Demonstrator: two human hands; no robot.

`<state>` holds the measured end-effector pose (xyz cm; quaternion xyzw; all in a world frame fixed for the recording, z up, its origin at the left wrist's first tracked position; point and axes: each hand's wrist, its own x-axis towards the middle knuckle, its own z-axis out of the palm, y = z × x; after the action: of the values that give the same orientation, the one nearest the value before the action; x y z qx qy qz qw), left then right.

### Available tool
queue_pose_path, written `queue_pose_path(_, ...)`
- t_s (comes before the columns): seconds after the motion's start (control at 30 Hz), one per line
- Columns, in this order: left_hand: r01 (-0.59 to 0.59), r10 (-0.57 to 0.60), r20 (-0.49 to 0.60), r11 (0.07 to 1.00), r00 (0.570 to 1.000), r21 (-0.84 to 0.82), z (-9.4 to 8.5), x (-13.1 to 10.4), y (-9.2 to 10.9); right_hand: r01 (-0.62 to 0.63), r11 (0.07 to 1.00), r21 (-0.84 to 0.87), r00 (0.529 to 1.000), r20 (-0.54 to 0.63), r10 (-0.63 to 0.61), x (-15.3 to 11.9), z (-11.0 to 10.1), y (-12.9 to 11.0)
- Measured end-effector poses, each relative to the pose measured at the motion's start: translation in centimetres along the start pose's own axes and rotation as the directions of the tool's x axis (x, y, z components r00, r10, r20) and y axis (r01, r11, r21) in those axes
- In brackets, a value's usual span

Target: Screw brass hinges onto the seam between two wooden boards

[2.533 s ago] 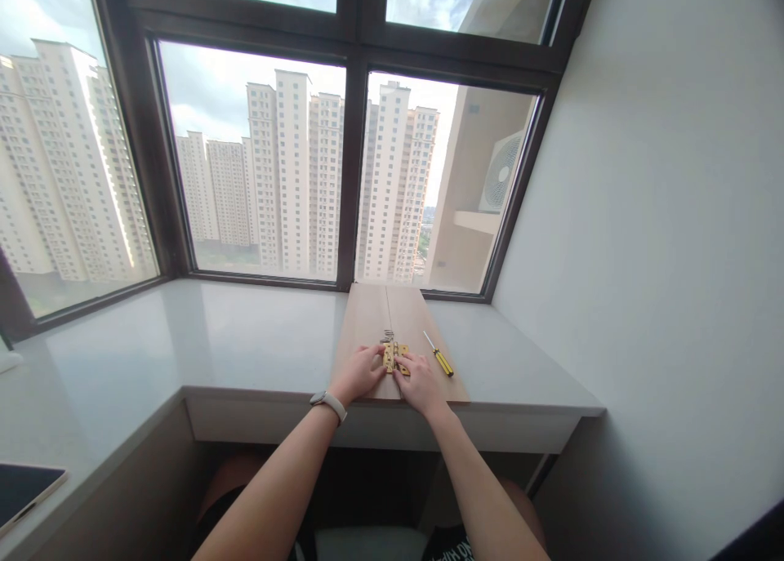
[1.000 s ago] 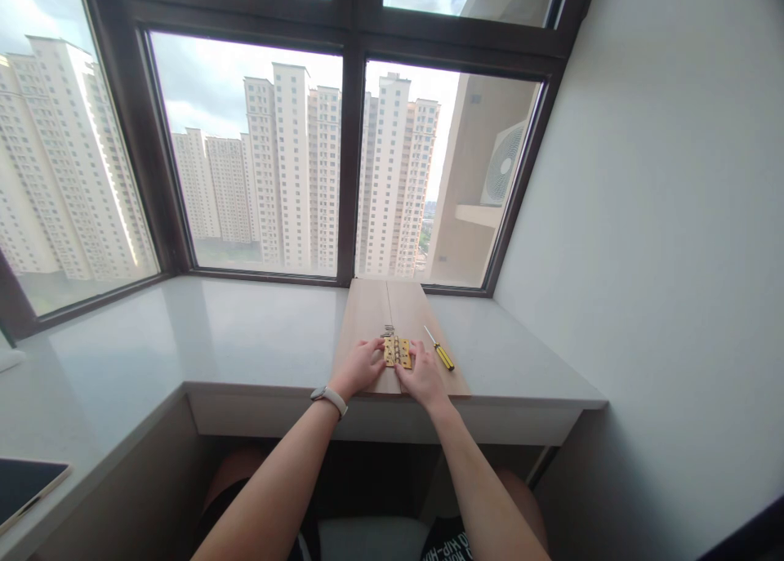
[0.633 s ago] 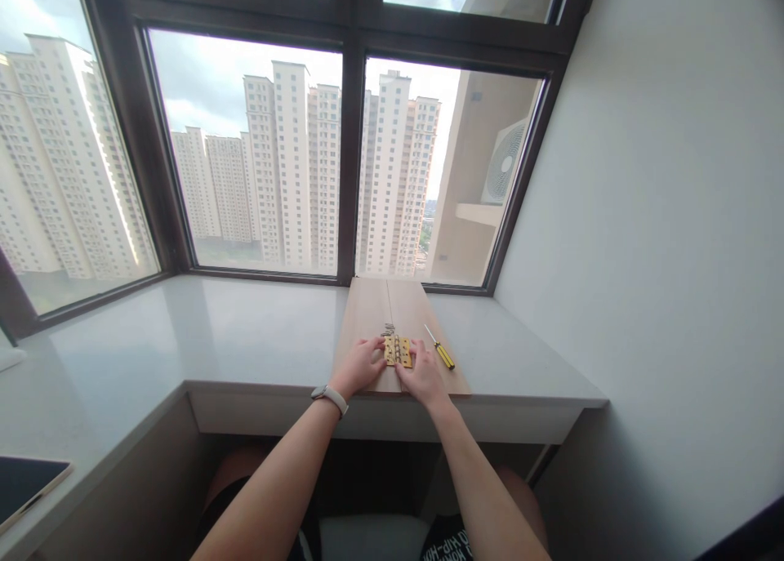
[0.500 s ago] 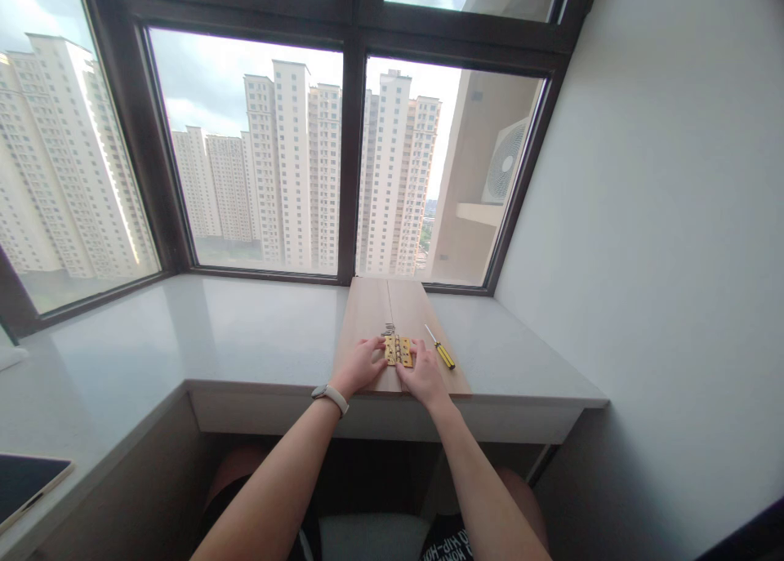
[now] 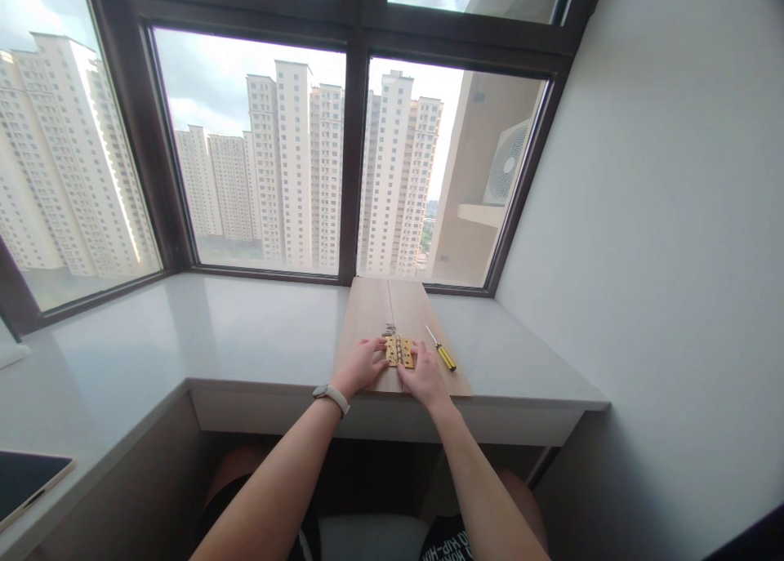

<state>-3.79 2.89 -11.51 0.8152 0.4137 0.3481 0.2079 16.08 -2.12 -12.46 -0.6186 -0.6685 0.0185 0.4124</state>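
A brass-coloured hinge point(image 5: 400, 352) lies opened out across the seam between two pale wooden boards point(image 5: 364, 308). My left hand point(image 5: 363, 367) grips its left edge with thumb and fingers. On the other side, my right hand point(image 5: 424, 373) holds the hinge's right and near edges. Just beyond the hinge is a small group of screws point(image 5: 389, 330). To the right of my right hand, a screwdriver point(image 5: 445, 357) with a yellow and black handle rests on the right board, its tip pointing away from me.
The boards sit on a white counter point(image 5: 263, 332) that runs along the window point(image 5: 352, 161). A white wall point(image 5: 643, 218) rises on the right. A dark flat device point(image 5: 30, 483) lies at the lower left. The counter's front edge is close to my forearms.
Both hands stay on the hinge in the same place. The view has shifted very slightly; nothing else visibly moved.
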Motion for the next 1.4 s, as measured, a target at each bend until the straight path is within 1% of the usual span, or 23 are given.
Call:
queue_pose_path(0.43, -0.039, 0.039, -0.002, 0.999, 0.999, 0.031, 0.1, 0.1, -0.4, 0.058, 0.998, -0.030, 0.997, -0.052, -0.060, 0.2, 0.4, 0.4)
queue_pose_path(0.53, -0.038, 0.038, -0.009, 0.999, 0.999, 0.030, 0.2, 0.1, -0.4, 0.065, 0.998, -0.016, 0.996, -0.064, -0.065, 0.0, 0.3, 0.1)
queue_pose_path(0.63, -0.040, 0.040, -0.016, 0.999, 0.999, 0.019, 0.2, 0.1, -0.4, 0.085, 0.996, 0.010, 0.991, -0.107, -0.084, -0.2, 0.2, -0.5)
queue_pose_path(0.73, -0.054, 0.054, -0.018, 0.999, 0.998, 0.009, 0.2, 0.2, -0.4, 0.116, 0.993, 0.000, 0.982, -0.147, -0.115, -0.4, 0.2, -1.0)
queue_pose_path(0.93, -0.092, 0.092, -0.014, 0.996, 0.996, -0.012, 0.3, 0.4, -0.4, 0.167, 0.985, -0.044, 0.972, -0.161, -0.172, -0.3, 0.2, -1.4)
queue_pose_path(1.07, -0.101, 0.101, -0.020, 0.995, 0.995, -0.018, 0.0, 0.3, 0.0, 0.184, 0.977, -0.108, 0.966, -0.162, -0.199, -0.8, -0.1, -2.2)
queue_pose_path(1.23, -0.096, 0.096, -0.020, 0.995, 0.995, -0.017, -0.3, 0.1, 0.7, 0.161, 0.959, -0.234, 0.964, -0.170, -0.203, -1.6, -0.5, -3.2)
queue_pose_path(1.4, -0.086, 0.085, -0.027, 0.996, 0.996, -0.038, -0.5, 0.3, 1.1, 0.166, 0.945, -0.283, 0.960, -0.172, -0.220, -1.8, -0.4, -3.5)
